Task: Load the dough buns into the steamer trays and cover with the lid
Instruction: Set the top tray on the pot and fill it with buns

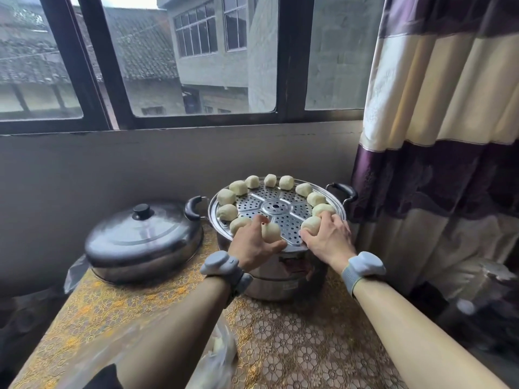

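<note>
Patterned table (295,346) bearing, at right, the steamer pot (280,279) and, just left of it, the domed lid (140,237), which rested on a second vessel, nearer the left hand (252,245). The perforated steamer tray (276,206) atop the pot carried a ring of dough buns (238,187) along its rim; its centre was bare. The left hand clasped the left bun (271,232) at the near rim; the right hand (328,240) clasped the right bun (311,224) beside it. Lower tiers were hidden; a blurred plastic bag (222,349) lay nearest the camera.
</note>
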`<state>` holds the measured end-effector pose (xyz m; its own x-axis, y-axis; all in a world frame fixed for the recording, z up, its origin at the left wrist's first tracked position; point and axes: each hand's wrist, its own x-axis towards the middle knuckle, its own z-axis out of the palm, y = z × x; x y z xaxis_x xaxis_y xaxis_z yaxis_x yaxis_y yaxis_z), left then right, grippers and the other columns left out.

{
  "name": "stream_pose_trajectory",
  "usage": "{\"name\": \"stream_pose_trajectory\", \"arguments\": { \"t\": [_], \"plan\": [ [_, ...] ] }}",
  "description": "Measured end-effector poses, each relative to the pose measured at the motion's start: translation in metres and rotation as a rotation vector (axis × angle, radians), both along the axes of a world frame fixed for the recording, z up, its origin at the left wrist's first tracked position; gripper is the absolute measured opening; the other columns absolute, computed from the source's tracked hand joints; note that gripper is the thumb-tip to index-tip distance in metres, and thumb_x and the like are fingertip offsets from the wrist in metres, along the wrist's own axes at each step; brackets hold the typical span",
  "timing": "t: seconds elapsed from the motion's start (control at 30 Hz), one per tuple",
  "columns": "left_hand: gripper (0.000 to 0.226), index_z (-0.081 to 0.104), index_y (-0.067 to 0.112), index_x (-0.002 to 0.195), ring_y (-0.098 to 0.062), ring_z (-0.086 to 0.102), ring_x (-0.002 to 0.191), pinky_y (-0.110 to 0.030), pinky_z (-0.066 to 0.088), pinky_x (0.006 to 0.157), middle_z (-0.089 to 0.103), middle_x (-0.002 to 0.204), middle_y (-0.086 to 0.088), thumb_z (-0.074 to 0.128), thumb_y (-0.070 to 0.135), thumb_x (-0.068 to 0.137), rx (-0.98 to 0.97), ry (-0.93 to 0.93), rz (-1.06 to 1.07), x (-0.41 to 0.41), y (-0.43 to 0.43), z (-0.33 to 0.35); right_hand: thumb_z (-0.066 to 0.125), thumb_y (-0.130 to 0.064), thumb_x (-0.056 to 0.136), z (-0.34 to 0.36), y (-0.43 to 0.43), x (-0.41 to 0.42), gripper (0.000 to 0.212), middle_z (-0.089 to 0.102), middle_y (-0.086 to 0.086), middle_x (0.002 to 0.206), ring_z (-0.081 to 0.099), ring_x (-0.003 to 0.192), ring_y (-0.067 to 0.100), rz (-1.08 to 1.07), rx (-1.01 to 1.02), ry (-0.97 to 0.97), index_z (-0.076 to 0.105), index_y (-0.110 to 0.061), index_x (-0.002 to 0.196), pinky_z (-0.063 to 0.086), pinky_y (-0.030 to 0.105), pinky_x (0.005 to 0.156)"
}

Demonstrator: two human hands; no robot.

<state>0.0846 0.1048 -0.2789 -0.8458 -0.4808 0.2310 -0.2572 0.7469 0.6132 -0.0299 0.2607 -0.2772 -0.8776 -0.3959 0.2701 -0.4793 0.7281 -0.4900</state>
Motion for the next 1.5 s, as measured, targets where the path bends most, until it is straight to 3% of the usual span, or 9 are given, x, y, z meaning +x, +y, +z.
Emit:
{"name": "stream_pose_trajectory", "arguments": {
  "t": [0.2,0.33,0.4,0.5,0.7,0.93,1.1,1.27,1.5],
  "plan": [
    [0.069,0.039,0.026,0.139,-0.018,0.061,0.106,-0.036,0.050,0.096,0.061,0.126,-0.004,0.072,0.039,0.081,-0.051,0.076,-0.125,0.025,0.000,0.008,0.063,-0.057,0.083,0.001,0.002,0.010,0.069,0.051,0.021,0.127,0.041,0.120,0.039,-0.025,-0.018,0.060,0.042,-0.009,0.128,0.034,0.043,0.103],
    [0.042,0.051,0.027,0.124,-0.007,0.063,0.083,-0.029,0.054,0.081,0.065,0.107,0.007,0.065,0.026,0.084,-0.134,0.253,-0.068,0.073,-0.018,0.007,0.065,-0.045,0.081,-0.009,-0.010,0.031,0.058,0.051,0.025,0.119,0.045,0.109,0.043,0.023,-0.113,0.412,0.052,-0.001,0.116,0.031,0.047,0.099],
    [0.036,0.053,0.029,0.118,-0.004,0.062,0.076,-0.026,0.053,0.074,0.064,0.099,0.011,0.064,0.025,0.085,-0.139,0.209,-0.009,0.104,-0.035,-0.002,0.063,-0.040,0.079,-0.012,-0.023,0.045,0.054,0.052,0.025,0.119,0.047,0.108,0.044,0.053,-0.117,0.474,0.056,0.000,0.114,0.033,0.047,0.098],
    [0.035,0.053,0.031,0.116,-0.001,0.060,0.072,-0.022,0.050,0.071,0.063,0.097,0.013,0.064,0.025,0.083,-0.122,0.135,0.087,0.150,-0.059,-0.020,0.061,-0.035,0.083,-0.015,-0.042,0.056,0.048,0.049,0.025,0.131,0.044,0.116,0.045,0.026,-0.007,0.378,0.058,0.000,0.117,0.039,0.049,0.102],
    [0.031,0.061,0.023,0.111,-0.001,0.056,0.069,-0.004,0.038,0.067,0.065,0.095,0.008,0.064,0.017,0.081,-0.117,0.073,0.210,0.199,-0.087,-0.029,0.044,-0.035,0.082,-0.004,-0.047,0.048,0.052,0.037,0.035,0.139,0.034,0.130,0.049,-0.112,0.073,0.242,0.053,0.002,0.119,0.025,0.052,0.112],
    [0.025,0.064,0.021,0.110,-0.008,0.055,0.079,-0.023,0.048,0.083,0.061,0.100,0.005,0.061,0.019,0.085,-0.097,-0.062,0.202,0.218,-0.094,-0.040,0.051,-0.029,0.077,-0.005,-0.057,0.066,0.057,0.018,0.036,0.153,0.018,0.141,0.048,-0.139,0.141,0.189,0.049,0.003,0.125,0.015,0.057,0.117],
    [0.029,0.062,0.024,0.112,-0.009,0.057,0.083,-0.024,0.048,0.086,0.062,0.106,0.004,0.062,0.022,0.083,-0.084,-0.035,0.156,0.196,-0.084,-0.032,0.052,-0.025,0.076,0.005,-0.054,0.070,0.058,0.021,0.023,0.158,0.006,0.148,0.039,-0.039,0.152,0.277,0.048,-0.003,0.129,0.008,0.055,0.119],
    [0.046,0.050,0.029,0.130,-0.016,0.052,0.116,-0.037,0.047,0.100,0.053,0.128,0.001,0.062,0.027,0.086,-0.172,-0.042,0.062,0.161,-0.064,-0.017,0.059,-0.030,0.078,0.014,-0.061,0.076,0.060,0.038,0.018,0.151,0.021,0.144,0.035,0.097,0.136,0.306,0.047,-0.013,0.135,0.023,0.049,0.116],
    [0.080,0.021,0.026,0.154,-0.020,0.025,0.144,-0.038,0.029,0.117,0.022,0.160,0.002,0.057,0.022,0.083,-0.465,-0.160,-0.113,0.099,-0.030,0.002,0.048,-0.027,0.089,0.017,-0.067,0.061,0.060,0.037,0.008,0.152,0.042,0.132,0.038,0.257,0.226,-0.011,0.034,-0.025,0.147,0.033,0.046,0.112]
  ]
}}
